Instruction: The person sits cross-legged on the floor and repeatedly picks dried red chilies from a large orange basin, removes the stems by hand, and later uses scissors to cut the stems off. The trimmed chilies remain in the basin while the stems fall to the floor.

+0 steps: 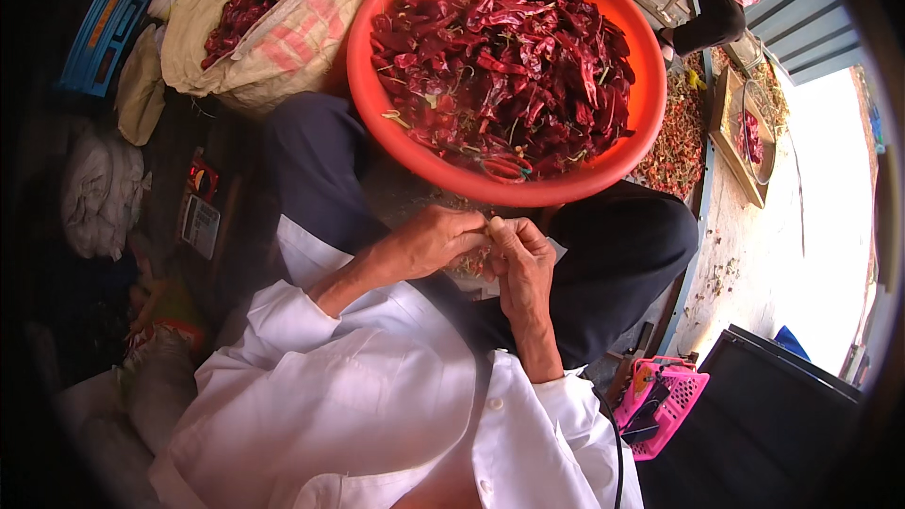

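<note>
My left hand [433,242] and my right hand [524,254] meet between my knees, just below the near rim of a large red plastic basin [452,182]. Their fingertips and thumbs are pinched close together. Whether something small sits between them is hidden by the fingers. A pale flat edge [558,252] shows beside the right hand; I cannot tell what it belongs to. Dried red chillies [509,63] fill the basin, many with stems. On them, near the front rim, lie red-handled scissors [505,170] with a green tie.
A woven sack [297,49] of dried chillies stands left of the basin. Chilli stems [672,148] litter the floor at right, near a wooden tray [728,134]. A pink plastic basket [664,417] sits by my right side. Another person [714,0] sits at the upper right.
</note>
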A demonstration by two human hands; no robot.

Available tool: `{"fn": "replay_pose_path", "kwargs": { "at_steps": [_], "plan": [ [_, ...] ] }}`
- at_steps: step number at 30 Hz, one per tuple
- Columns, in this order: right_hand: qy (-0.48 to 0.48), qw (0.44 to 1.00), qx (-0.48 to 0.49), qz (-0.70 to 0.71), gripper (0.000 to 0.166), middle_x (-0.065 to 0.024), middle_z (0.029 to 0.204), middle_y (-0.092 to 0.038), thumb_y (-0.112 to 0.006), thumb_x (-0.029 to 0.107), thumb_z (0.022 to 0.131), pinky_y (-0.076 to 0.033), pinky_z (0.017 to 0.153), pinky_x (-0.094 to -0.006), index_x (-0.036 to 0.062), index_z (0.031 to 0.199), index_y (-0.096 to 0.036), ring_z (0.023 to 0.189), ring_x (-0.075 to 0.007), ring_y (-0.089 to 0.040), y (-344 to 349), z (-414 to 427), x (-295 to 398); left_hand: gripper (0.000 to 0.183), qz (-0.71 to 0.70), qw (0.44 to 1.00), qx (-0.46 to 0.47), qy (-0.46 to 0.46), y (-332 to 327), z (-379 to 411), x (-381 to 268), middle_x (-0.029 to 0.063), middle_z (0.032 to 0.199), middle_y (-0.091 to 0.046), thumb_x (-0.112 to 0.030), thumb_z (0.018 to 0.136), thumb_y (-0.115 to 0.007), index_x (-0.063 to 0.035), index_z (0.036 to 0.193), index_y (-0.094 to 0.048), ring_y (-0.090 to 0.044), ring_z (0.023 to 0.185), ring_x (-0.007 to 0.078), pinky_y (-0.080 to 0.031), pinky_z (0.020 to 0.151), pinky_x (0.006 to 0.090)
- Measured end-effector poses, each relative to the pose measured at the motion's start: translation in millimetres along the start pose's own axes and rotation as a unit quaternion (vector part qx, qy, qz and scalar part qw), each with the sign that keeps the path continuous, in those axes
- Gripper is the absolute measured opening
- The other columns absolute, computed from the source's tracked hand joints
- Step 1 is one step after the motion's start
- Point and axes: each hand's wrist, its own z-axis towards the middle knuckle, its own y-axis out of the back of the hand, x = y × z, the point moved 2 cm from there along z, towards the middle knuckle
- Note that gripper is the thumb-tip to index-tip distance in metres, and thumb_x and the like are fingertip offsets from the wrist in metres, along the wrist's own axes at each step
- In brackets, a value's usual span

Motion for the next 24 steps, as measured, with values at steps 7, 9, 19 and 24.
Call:
{"fn": "replay_pose_path", "kwargs": {
  "at_steps": [7,9,19,24],
  "plan": [
    [0.153,0.947,-0.060,-0.276,0.013,0.0003,0.066,-0.060,-0.074,0.010,0.096,-0.048,0.053,-0.0311,0.0011,0.089,-0.066,0.058,-0.0103,-0.060,-1.8,11.8,-2.1,0.015,-0.061,0.997,-0.037,-0.012,-0.7,8.6,2.0,0.0128,0.069,-0.063,-0.012,0.100,-0.064,0.0028,0.101,-0.065,-0.064,0.060,0.0185,-0.048,0.056,0.0368],
    [0.357,0.852,-0.054,-0.379,0.012,-0.0001,0.066,-0.060,-0.074,0.009,0.095,-0.048,0.054,-0.0322,0.0012,0.090,-0.066,0.059,-0.0099,-0.060,-4.5,16.6,4.6,0.016,-0.110,0.993,-0.031,0.037,-4.4,13.3,4.5,0.0093,0.067,-0.063,-0.013,0.102,-0.063,0.0022,0.101,-0.066,-0.063,0.057,0.0148,-0.047,0.053,0.0342],
    [0.170,0.960,-0.116,-0.192,0.020,-0.0002,0.074,-0.065,-0.069,0.020,0.101,-0.043,0.054,-0.0241,0.0009,0.095,-0.071,0.062,-0.0066,-0.056,-6.1,31.3,28.4,0.020,-0.419,0.894,-0.113,0.114,5.3,17.3,20.6,0.0111,0.092,-0.071,-0.015,0.109,-0.056,0.0034,0.113,-0.065,-0.075,0.078,0.0202,-0.061,0.063,0.0295],
    [0.255,0.880,0.068,-0.394,0.017,-0.0115,0.100,-0.071,-0.073,0.010,0.093,-0.053,0.076,-0.0310,-0.0001,0.107,-0.072,0.084,-0.0200,-0.067,-13.7,49.3,34.5,0.017,-0.398,0.903,-0.149,0.064,46.5,23.1,32.1,0.0088,0.098,-0.069,-0.011,0.107,-0.060,0.0011,0.118,-0.065,-0.074,0.086,0.0170,-0.062,0.067,0.0280]
  ]
}}
